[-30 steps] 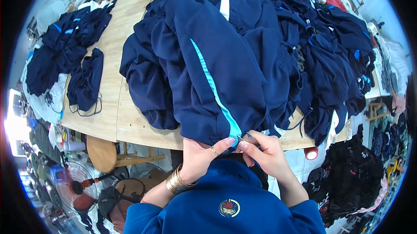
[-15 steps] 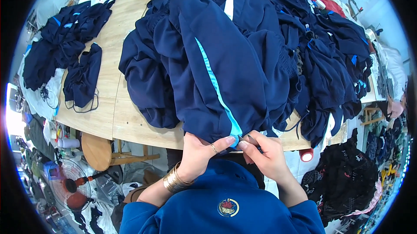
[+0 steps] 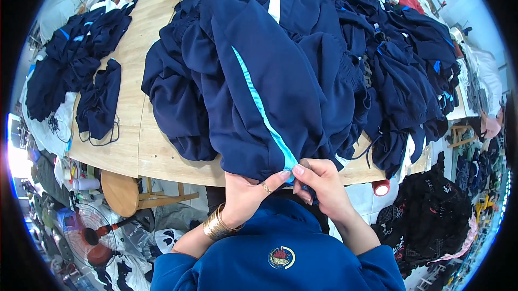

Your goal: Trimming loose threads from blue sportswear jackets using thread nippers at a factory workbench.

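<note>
Both the left hand and the right hand pinch their fingers shut on the hem of a navy tracksuit garment with a light-blue stripe, draped over the wooden tabletop edge atop a heap of similar navy clothes.

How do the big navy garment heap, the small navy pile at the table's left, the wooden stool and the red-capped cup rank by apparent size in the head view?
1. Big navy garment heap.
2. Small navy pile.
3. Wooden stool.
4. Red-capped cup.
</note>
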Demonstrator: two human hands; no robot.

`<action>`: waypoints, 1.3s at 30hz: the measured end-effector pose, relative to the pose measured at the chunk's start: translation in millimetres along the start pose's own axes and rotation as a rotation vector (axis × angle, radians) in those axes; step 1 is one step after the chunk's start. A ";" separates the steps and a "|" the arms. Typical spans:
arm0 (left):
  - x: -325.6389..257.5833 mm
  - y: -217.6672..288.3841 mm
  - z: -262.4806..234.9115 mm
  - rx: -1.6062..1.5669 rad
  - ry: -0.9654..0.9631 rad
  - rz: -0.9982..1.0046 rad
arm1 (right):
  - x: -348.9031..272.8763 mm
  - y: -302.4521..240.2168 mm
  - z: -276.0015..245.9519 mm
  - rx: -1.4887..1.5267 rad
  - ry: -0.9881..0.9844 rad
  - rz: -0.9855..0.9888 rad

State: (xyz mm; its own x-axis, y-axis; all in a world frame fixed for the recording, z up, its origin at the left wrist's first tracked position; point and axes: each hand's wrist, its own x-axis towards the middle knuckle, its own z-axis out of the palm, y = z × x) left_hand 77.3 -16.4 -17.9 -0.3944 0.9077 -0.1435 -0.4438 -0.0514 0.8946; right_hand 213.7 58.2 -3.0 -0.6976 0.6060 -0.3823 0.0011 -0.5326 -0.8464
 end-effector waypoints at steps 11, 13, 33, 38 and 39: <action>1.8 2.3 7.3 -0.108 -0.045 -0.039 | -0.8 12.1 -4.6 0.356 -0.061 0.083; 1.0 -0.4 5.7 -0.097 -0.044 -0.038 | -0.1 14.0 -7.7 0.376 -0.072 0.083; -4.8 -9.7 0.4 0.072 0.014 -0.002 | -0.9 3.9 -8.1 -0.871 0.290 -0.986; -5.1 -9.1 0.8 0.129 -0.022 0.004 | -2.4 3.7 -9.4 -0.949 0.292 -1.087; -4.9 -9.1 -1.1 0.164 -0.022 -0.006 | -2.0 5.2 -13.3 -0.950 0.322 -1.061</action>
State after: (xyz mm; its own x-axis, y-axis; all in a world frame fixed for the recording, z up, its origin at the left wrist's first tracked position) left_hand 82.4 -20.8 -25.8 -0.3733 0.9169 -0.1414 -0.3086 0.0211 0.9510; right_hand 224.6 62.0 -11.6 -0.4848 0.6286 0.6081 0.1511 0.7450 -0.6497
